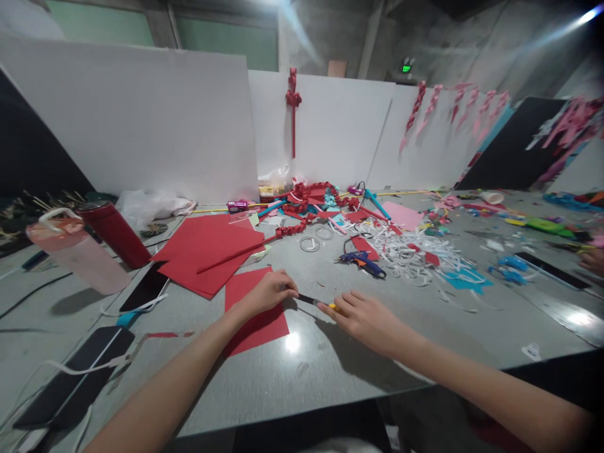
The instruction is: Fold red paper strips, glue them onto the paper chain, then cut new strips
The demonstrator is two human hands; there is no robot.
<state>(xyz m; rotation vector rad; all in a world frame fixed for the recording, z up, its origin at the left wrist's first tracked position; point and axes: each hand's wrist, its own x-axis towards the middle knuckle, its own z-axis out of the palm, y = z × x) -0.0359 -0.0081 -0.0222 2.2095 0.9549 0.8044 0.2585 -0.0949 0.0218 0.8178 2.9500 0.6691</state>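
Just above the table, a slim black tool (pixel 307 300) with a yellow part spans the gap between my hands. I cannot make out whether it is a knife or a pen. My left hand (pixel 272 291) pinches its left end, over the upper right part of a square red paper sheet (pixel 257 327). My right hand (pixel 361 318) has its fingers closed around the yellow end, to the right of that sheet. Beyond the square lie larger red sheets (pixel 189 242) with a rolled red paper stick (pixel 236 253) across them.
A blue glue gun (pixel 362 261) lies beyond my right hand, beside curled white paper strips (pixel 406 245). At left are a pink bottle (pixel 78 255), a red flask (pixel 116 236), a phone (pixel 145 289) and a black power bank (pixel 75 377) with cables. White panels (pixel 325 135) stand behind.
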